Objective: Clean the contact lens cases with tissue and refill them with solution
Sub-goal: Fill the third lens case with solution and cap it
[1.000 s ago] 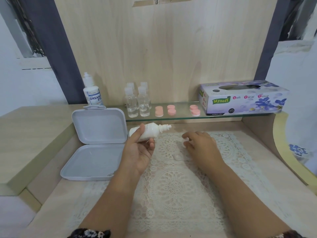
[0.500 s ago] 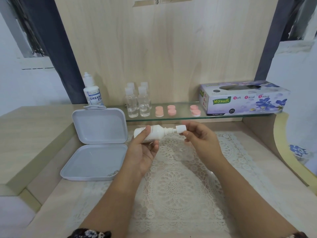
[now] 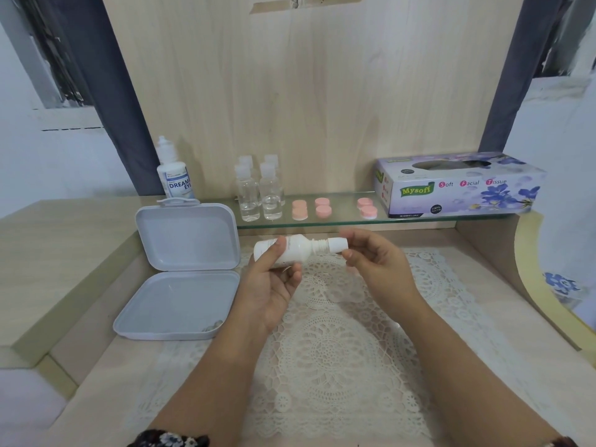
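Note:
My left hand [image 3: 269, 287] grips a white solution bottle [image 3: 292, 251], held sideways above the lace mat [image 3: 325, 343] with its neck pointing right. My right hand [image 3: 375, 269] pinches the bottle's white cap [image 3: 338, 245], which sits on the neck. Several pink contact lens cases [image 3: 322, 208] lie in pairs on the glass shelf [image 3: 342, 219]. The purple tissue box [image 3: 458, 185] stands at the shelf's right end.
An open grey plastic box [image 3: 180, 279] lies left of the mat, its lid standing up. A second solution bottle [image 3: 175, 175] stands behind it. Several small clear bottles [image 3: 259, 191] are on the shelf's left part. A curved wooden edge [image 3: 535, 275] rises at the right.
My right hand rose from the mat with the cap and brought it onto the bottle's neck. My left hand lifted the bottle slightly and kept it sideways.

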`<state>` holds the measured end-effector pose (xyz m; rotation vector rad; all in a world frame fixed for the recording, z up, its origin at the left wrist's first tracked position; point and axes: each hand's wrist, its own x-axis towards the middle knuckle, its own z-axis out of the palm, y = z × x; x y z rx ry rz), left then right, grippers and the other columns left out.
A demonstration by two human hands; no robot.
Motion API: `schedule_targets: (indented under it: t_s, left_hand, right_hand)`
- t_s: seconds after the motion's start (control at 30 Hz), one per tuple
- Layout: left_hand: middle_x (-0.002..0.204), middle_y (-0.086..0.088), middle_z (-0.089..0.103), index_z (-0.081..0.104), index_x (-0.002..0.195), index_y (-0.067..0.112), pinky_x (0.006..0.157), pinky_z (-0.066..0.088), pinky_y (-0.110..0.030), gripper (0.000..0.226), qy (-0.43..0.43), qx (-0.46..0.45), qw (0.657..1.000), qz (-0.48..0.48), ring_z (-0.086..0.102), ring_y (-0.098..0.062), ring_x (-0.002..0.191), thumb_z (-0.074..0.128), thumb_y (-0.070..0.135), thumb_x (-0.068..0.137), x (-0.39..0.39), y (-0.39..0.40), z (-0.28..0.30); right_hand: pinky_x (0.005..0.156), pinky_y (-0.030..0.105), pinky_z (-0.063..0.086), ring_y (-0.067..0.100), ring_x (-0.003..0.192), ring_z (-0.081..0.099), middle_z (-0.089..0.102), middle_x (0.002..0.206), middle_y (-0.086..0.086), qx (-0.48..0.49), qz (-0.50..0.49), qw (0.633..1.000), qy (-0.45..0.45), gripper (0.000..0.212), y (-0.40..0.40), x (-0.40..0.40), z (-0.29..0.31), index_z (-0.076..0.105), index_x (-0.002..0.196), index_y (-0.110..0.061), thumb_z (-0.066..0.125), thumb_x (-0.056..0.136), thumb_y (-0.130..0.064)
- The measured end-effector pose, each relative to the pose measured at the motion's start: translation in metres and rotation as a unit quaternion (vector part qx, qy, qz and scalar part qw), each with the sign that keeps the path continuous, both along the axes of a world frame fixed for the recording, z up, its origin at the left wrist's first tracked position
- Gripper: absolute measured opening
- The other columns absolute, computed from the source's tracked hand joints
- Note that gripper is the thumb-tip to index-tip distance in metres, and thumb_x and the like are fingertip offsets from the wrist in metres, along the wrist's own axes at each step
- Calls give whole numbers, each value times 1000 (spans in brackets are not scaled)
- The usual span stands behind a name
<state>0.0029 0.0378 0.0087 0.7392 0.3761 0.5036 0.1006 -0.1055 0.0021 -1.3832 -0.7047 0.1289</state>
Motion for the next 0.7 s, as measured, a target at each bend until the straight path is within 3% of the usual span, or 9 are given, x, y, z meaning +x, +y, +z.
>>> schedule_targets:
  t_s: [0.2,0.5,0.6,0.7]
  left_hand:
    - [88,-12,67,58,112,9,50,53,-19,42,-5,-3,1000,-6,58,-12,56,72,21,75,0,-1,1]
    - [89,-14,65,50,129,4,51,54,-21,65,-7,23,1000,-18,60,-14,56,74,23,71,1,-2,-1]
    - [94,-15,65,48,131,6,53,55,-21,67,-13,29,999,-23,61,-14,58,74,22,71,1,-3,-1]
    - [96,-16,64,49,129,7,53,55,-22,64,-16,33,999,-28,61,-15,58,74,22,72,1,-3,-1]
  right_hand:
    - [77,18,53,6,86,66,72,98,-2,5,-2,1000,0,30,0,0,-1,68,106,-17,61,88,6]
    - [74,15,51,3,85,66,73,100,-3,4,12,1000,-11,30,1,-1,0,68,106,-14,61,87,7]
    - [70,16,52,8,82,69,74,90,0,-14,-8,1000,-10,21,1,0,-1,70,103,-17,63,89,-3]
    - [58,13,46,7,63,65,71,74,0,-43,-29,999,-13,7,1,0,-1,71,91,-18,63,91,-18]
